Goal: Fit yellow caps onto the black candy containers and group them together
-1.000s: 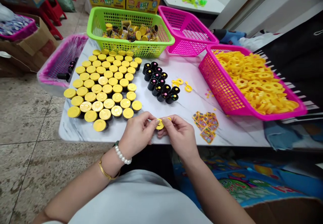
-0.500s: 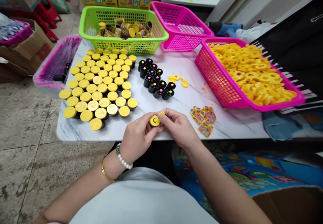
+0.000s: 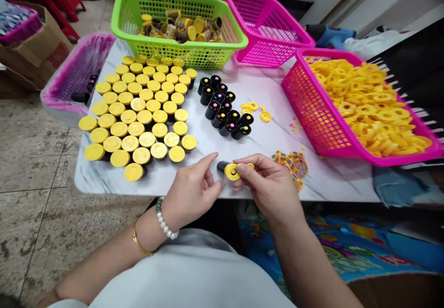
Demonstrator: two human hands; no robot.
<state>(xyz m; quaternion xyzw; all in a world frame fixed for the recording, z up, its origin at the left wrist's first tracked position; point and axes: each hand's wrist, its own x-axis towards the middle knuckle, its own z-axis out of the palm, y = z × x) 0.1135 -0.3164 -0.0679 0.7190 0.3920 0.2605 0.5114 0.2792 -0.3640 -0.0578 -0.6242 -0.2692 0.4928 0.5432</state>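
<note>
Between the thumb and fingers of my right hand (image 3: 268,183) is a black cup with a yellow lid (image 3: 231,172), tipped on its side near the table's front edge. Just left of it, my left hand (image 3: 196,185) holds nothing, its thumb and index finger apart. Many black cups with yellow lids (image 3: 130,144) stand close together on the left of the table. Behind my hands is a group of open black cups (image 3: 220,118) with small coloured pieces inside. Printed cards (image 3: 294,165) lie right of my right hand, partly hidden by it.
A green basket (image 3: 180,49) of wrapped cups stands at the back, beside a pink basket (image 3: 274,51). Another pink basket (image 3: 314,127) on the right is heaped with yellow rings (image 3: 367,109). Loose yellow rings (image 3: 265,116) lie near it. A plastic-lined bin (image 3: 55,93) is off the left edge.
My left hand has let go of the lidded cup, and its fingers have opened. My right hand has moved right with the cup, now tipped over. The view has shifted slightly.
</note>
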